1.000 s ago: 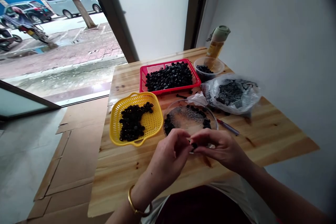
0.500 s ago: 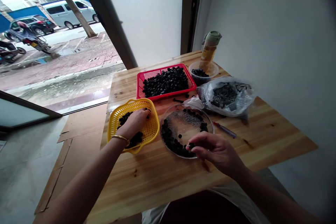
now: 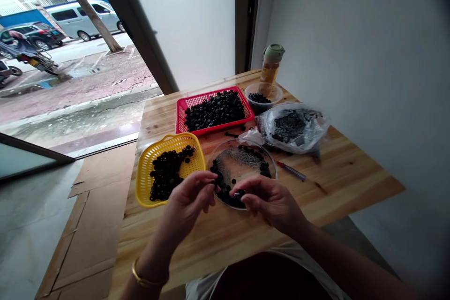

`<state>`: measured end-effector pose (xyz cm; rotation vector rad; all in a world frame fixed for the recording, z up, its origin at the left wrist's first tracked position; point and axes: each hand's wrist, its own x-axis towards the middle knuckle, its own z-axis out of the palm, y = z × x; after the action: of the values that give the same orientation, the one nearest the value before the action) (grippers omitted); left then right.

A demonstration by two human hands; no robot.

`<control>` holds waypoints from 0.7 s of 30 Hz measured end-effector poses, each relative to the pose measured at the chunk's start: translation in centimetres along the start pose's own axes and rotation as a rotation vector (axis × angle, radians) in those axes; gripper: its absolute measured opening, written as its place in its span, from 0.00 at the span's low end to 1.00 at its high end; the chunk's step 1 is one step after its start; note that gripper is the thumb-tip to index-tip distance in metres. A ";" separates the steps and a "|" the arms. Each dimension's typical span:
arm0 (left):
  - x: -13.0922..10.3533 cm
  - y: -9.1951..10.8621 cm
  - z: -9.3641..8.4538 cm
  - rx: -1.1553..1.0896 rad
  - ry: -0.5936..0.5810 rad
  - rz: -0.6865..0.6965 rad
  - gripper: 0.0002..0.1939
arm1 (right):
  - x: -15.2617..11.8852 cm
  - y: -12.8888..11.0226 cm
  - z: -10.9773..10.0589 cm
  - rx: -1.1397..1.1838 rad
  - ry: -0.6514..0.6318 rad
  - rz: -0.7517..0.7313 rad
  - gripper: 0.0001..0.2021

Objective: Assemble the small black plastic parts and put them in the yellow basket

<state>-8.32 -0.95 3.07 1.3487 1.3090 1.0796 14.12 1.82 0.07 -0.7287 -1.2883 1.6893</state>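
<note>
My left hand (image 3: 191, 197) is raised over the table's near part, thumb and fingers pinched on a small black piece (image 3: 215, 184). Facing it, my right hand (image 3: 272, 200) pinches another small dark piece (image 3: 239, 193) with a shiny spot. The two hands are close but apart, above the near rim of a round clear tray (image 3: 275, 168). Black pieces and thin metal pins (image 3: 251, 161) lie in that tray. To the left, a yellow basket (image 3: 141, 178) holds many black round pieces (image 3: 165, 168).
Behind stands a red basket (image 3: 180, 117) full of black pieces. At the back right are a clear tub (image 3: 277, 94), a bottle (image 3: 270, 63) and a plastic bag (image 3: 312, 133) of black parts. A pen-like tool (image 3: 292, 171) lies right of the tray on the wooden table (image 3: 337, 173).
My left hand has left the yellow basket and come right, beside my right hand, with a small black piece. The whole view has shifted slightly, with things appearing further left.
</note>
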 end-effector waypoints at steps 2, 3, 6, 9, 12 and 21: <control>-1.1 -0.5 2.3 -0.123 0.026 -0.032 0.14 | -0.2 0.1 0.3 -0.012 0.000 -0.018 0.14; -1.4 -0.7 3.1 -0.166 0.043 -0.039 0.15 | -0.3 0.1 0.3 -0.025 0.000 -0.020 0.14; -1.6 -1.3 4.6 -0.244 0.051 -0.042 0.16 | -0.7 0.2 0.1 -0.082 0.001 -0.021 0.15; -1.7 -1.9 4.9 -0.248 0.010 -0.029 0.16 | -1.1 0.2 -0.3 -0.105 0.008 -0.016 0.14; -1.8 -2.7 5.1 -0.246 0.012 -0.012 0.16 | -1.3 0.3 -0.5 -0.070 0.008 0.018 0.14; -2.0 -2.7 5.4 -0.245 0.095 -0.034 0.12 | -1.2 1.0 -0.7 -0.032 0.042 0.016 0.13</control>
<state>-3.57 -3.21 -0.53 1.1017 1.2186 1.2496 14.97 0.95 -1.13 -0.7917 -1.2858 1.6607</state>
